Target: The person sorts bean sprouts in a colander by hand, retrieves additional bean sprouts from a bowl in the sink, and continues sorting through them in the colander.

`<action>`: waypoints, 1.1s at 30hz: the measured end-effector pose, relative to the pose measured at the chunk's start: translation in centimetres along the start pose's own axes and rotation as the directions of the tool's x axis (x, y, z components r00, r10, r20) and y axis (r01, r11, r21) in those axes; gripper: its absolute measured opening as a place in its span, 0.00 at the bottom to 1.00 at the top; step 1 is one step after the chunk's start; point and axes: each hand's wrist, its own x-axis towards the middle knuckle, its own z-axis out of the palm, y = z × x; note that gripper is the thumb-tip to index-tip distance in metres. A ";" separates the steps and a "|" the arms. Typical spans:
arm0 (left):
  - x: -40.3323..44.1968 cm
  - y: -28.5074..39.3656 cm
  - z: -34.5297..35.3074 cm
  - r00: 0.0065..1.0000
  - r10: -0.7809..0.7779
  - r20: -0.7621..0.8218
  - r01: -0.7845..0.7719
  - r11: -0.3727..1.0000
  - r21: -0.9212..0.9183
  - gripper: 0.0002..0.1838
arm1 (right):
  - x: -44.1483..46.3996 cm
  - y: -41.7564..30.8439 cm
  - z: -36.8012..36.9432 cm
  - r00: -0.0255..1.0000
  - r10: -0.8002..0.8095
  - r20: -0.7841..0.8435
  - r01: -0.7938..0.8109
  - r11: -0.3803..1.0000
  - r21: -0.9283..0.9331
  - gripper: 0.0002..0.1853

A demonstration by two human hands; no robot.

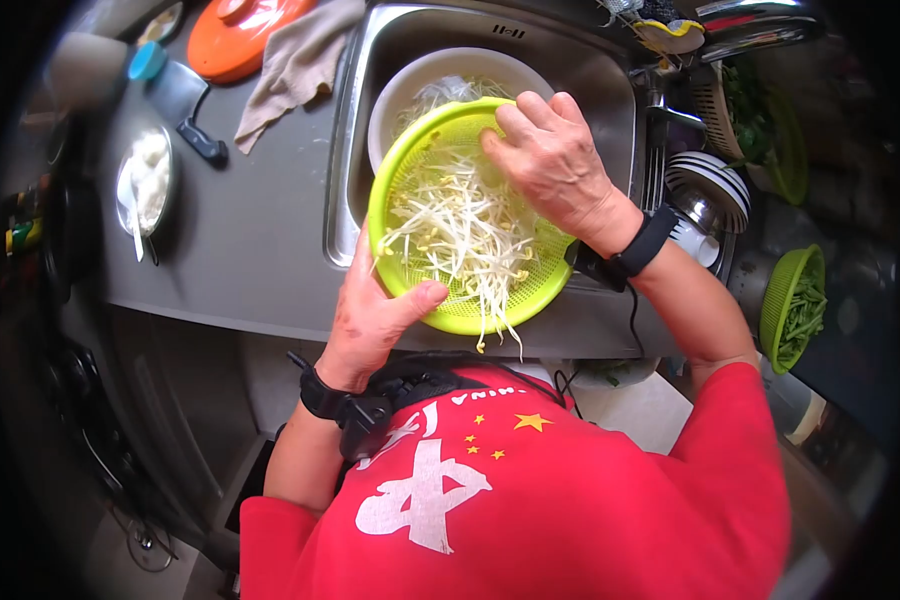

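Observation:
A lime-green plastic colander (395,160) tilts over the near edge of the sink. White bean sprouts with yellow heads (460,225) lie in it, and several hang over its near rim. My left hand (365,315) grips the colander's near-left rim, its thumb over the edge. At the upper right of the colander, my right hand (555,165) has its fingers curled inward across the rim; whatever is between the fingertips is hidden. Behind the colander, a white basin (390,110) in the sink holds more sprouts, partly covered.
The steel sink (595,75) has a faucet (755,25) at its right. A cleaver (185,100), a beige cloth (295,70), an orange lid (235,35) and a white-filled bowl (147,185) occupy the left counter. Striped bowls (710,185) and a green basket of beans (795,305) stand right.

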 end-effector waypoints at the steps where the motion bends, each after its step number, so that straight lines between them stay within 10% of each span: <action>1: 0.0 0.0 -0.1 1.000 0.004 0.009 -0.004 1.000 0.006 0.46 | -0.2 0.1 0.3 1.000 -0.021 0.020 0.021 1.000 0.010 0.04; 12: 0.1 -0.6 -0.8 0.997 -0.067 -0.025 0.065 0.995 -0.078 0.39 | -2.1 1.6 0.6 0.969 -0.177 0.174 0.164 0.983 0.088 0.04; 20: 0.0 -0.3 -1.6 0.996 -0.071 -0.053 0.063 0.986 -0.151 0.39 | -2.5 1.5 -2.0 0.969 0.210 0.130 -0.243 0.905 0.349 0.04; 26: 0.0 -0.4 -2.0 0.998 -0.048 -0.046 0.039 0.982 -0.186 0.39 | -3.1 0.5 -2.9 0.827 0.482 0.289 -0.535 0.516 0.669 0.03; 31: -0.4 0.0 -2.1 0.996 -0.068 -0.052 0.054 0.973 -0.226 0.39 | -5.0 1.4 -3.5 0.579 0.707 0.407 -0.496 -0.091 0.863 0.05; 33: -0.6 0.2 -2.2 0.996 -0.054 -0.070 0.038 0.975 -0.217 0.40 | -7.2 2.1 -3.5 0.538 0.693 0.480 -0.647 -0.025 0.762 0.05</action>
